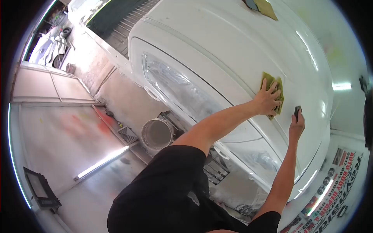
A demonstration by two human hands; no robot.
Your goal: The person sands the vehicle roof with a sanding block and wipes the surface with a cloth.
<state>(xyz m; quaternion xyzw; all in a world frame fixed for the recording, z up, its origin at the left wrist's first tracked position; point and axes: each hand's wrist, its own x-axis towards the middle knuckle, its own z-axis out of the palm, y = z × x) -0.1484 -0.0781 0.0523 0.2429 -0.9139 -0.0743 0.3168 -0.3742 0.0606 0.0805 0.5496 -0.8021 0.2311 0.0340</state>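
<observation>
The white roof [217, 42] of a vehicle spreads in front of me. My left hand [267, 100] lies on it with spread fingers, pressing on a yellow-green cloth [280, 105]. Under the palm the cloth is partly hidden. To the right, my right hand [297, 126] is closed around a small dark block-like object [297, 110], held at the roof surface; its exact kind I cannot make out.
Another yellowish cloth [267, 9] lies farther up the roof beside a dark grey piece. Clear plastic film [175, 83] covers the side windows. Below stand a large round bucket [156, 134] and a metal step [215, 167]. A lettered banner [330, 190] hangs at right.
</observation>
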